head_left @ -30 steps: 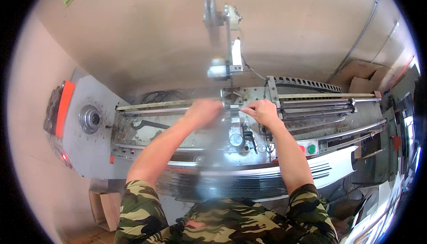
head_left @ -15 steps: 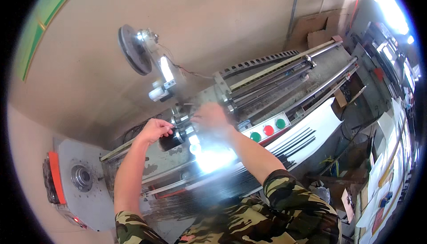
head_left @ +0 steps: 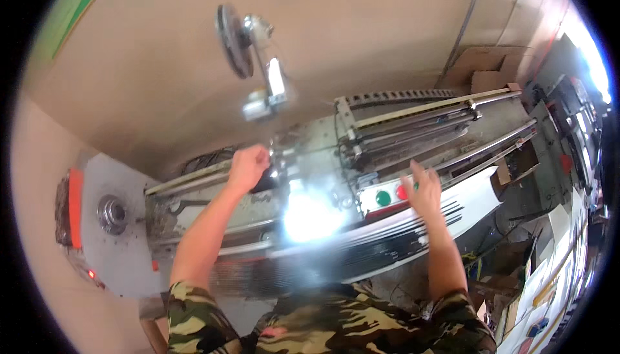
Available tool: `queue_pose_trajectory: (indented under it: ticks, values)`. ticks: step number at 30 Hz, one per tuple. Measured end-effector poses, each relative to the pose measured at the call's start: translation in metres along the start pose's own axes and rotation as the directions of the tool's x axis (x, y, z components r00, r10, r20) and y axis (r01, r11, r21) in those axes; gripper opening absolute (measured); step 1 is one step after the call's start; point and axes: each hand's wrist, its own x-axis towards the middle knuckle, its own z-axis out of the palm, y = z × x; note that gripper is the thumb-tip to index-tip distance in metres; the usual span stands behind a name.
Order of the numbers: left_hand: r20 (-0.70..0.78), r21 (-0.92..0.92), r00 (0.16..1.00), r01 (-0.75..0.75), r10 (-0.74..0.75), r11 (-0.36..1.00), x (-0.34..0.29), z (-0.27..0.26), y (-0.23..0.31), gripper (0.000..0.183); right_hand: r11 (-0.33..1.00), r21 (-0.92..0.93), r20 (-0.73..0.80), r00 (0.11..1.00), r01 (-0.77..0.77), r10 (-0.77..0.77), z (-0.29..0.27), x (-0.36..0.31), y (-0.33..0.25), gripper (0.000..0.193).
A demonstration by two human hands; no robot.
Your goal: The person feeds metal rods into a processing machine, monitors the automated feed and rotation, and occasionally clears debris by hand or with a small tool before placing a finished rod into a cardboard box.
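Observation:
I stand at a long grey metal machine (head_left: pixel 194 215) with rails running to the right. My left hand (head_left: pixel 247 166) is closed around a small metal part at the machine's middle, just left of a bright glare. My right hand (head_left: pixel 423 190) is spread open over the white control panel (head_left: pixel 371 200), fingertips beside the red button (head_left: pixel 402 192) and the green button (head_left: pixel 383 197). It holds nothing. Both sleeves are camouflage cloth.
A lamp on a jointed arm (head_left: pixel 258 63) hangs over the machine. A round grey disc with an orange guard (head_left: pixel 106 215) is at the left end. Long steel rails (head_left: pixel 439 118) stretch right. Cardboard boxes (head_left: pixel 481 73) and cluttered shelves (head_left: pixel 568 160) stand at the right.
My right hand has left the machine's middle and moved right to the button panel, opening out. My left hand stayed closed at the centre part. The view has swung.

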Motion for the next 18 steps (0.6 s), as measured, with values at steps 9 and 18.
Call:
queue_pose_trajectory:
  ticks: [9, 18]
  values:
    - [0.053, 0.021, 0.996, 0.064, -0.066, 0.998, 0.021, 0.002, -0.025, 0.033, 0.871, 0.201, 0.387, 0.781, 0.447, -0.49, 0.087, 0.141, -0.162, 0.034]
    - [0.192, -0.073, 0.98, 0.071, -0.056, 0.995, 0.0, -0.058, -0.036, 0.05, 0.876, 0.209, 0.24, 0.846, 0.434, -0.477, 0.135, 0.122, -0.188, 0.017]
